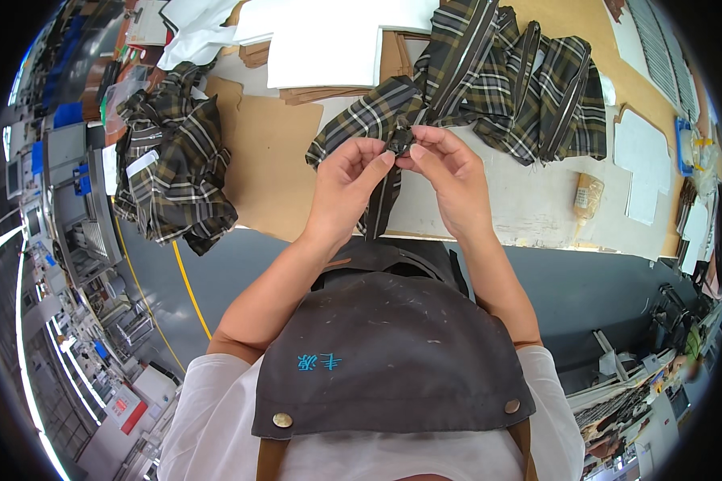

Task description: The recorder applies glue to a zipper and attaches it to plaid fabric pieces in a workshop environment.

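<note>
Over the near edge of the table, my left hand [351, 178] and my right hand [451, 170] meet, thumbs and forefingers pinched together. Between their fingertips is a small dark fold of a plaid garment [457, 76] in black, olive and white. Its cloth spreads away on the table to the far right, with long dark strips running along it. One plaid part [357, 120] lies beyond my left hand, and a narrow dark strip [383, 200] hangs down below the hands. My fingers partly hide the pinched detail.
To the left, another plaid bundle [176, 160] hangs over the table edge. White paper patterns [325, 48] lie on brown card [269, 160] at the back. On the right are a small bottle [587, 196], a white pattern piece [640, 164] and a blue tray [683, 144].
</note>
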